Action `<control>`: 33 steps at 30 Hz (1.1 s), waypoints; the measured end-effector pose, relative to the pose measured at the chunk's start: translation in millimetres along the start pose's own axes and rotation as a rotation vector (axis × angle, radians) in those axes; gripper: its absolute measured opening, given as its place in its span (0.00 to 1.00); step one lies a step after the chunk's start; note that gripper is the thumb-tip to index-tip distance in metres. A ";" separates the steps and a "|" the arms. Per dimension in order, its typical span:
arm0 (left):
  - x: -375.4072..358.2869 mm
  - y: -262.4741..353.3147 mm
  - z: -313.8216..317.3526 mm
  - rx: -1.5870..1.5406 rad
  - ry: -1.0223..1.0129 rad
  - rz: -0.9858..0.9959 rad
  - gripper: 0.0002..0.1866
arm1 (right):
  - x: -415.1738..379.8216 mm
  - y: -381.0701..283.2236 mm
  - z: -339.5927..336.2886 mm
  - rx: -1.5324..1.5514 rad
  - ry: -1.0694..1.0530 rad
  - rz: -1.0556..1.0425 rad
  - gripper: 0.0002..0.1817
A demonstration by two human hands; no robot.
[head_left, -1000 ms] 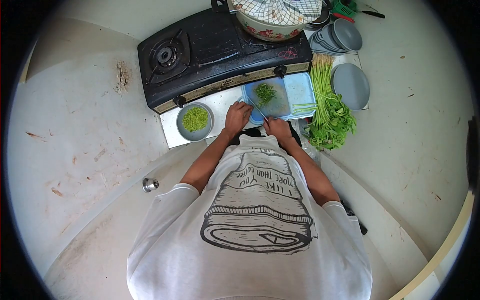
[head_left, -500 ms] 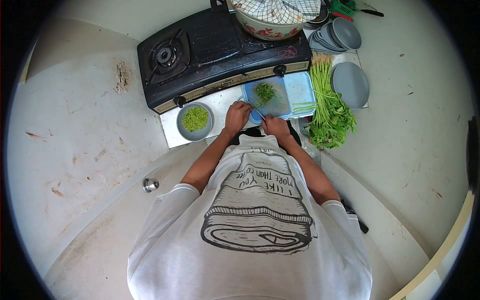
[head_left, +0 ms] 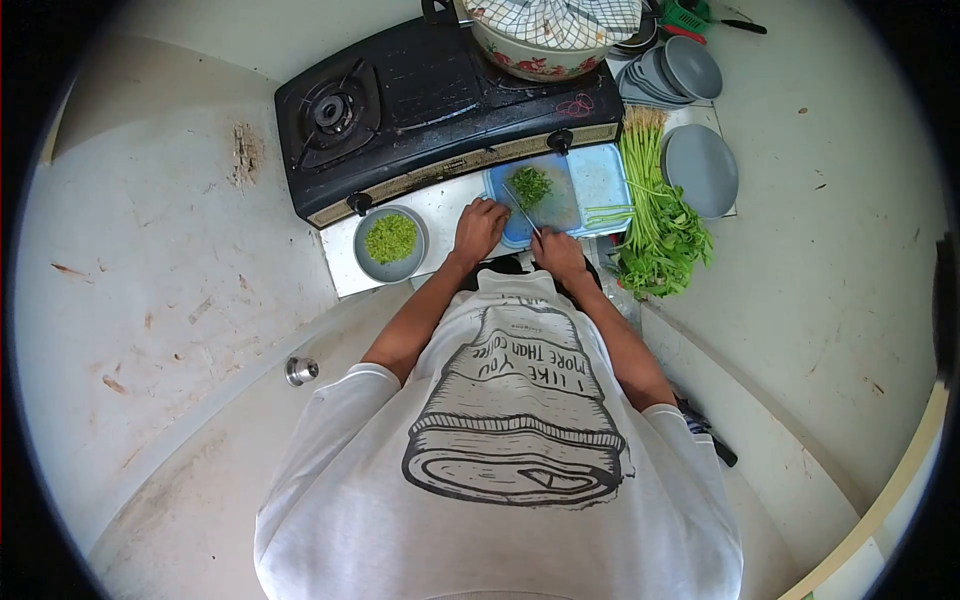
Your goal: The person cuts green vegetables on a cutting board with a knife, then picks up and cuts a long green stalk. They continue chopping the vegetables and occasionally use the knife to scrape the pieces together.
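A knife [head_left: 521, 209] is in my right hand [head_left: 560, 254], whose fingers are wrapped round its handle. Its blade slants up and left over the blue cutting board [head_left: 566, 212], with the tip close to a small heap of chopped green herbs [head_left: 529, 186]. At the board's left edge rests my left hand [head_left: 480, 230], its fingers curled together. Whatever those fingers hold, if anything, is hidden. Some cut stems [head_left: 608, 214] lie across the board's right side. To the left of my left hand, a grey bowl [head_left: 362, 250] contains finely chopped pale-green pieces [head_left: 390, 239].
Behind the board stands a black gas stove [head_left: 430, 95] bearing a flowered pot [head_left: 540, 62] topped with a checked cloth [head_left: 555, 20]. A big bunch of leafy greens [head_left: 655, 210] lies to the right, beside grey plates [head_left: 702, 172] and stacked grey bowls [head_left: 692, 68].
My left hand has drawn slightly left, away from the knife. My right hand has shifted a little right, and the knife blade now points more upward, toward the herb heap.
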State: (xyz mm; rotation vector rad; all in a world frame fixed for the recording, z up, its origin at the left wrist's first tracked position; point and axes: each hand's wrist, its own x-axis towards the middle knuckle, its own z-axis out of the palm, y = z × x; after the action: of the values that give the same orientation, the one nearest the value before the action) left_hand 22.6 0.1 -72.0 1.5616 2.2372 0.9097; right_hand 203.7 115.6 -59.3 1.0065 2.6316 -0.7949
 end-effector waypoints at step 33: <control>-3.4 3.6 -2.1 -0.005 -0.002 -0.039 0.04 | -4.7 -5.8 1.3 -0.045 -0.036 -0.065 0.22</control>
State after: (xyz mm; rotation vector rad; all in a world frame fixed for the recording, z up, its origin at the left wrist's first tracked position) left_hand 25.4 -2.9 -68.5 1.5108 2.2539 0.9025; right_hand 203.3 108.7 -56.2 0.8913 2.6509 -0.7568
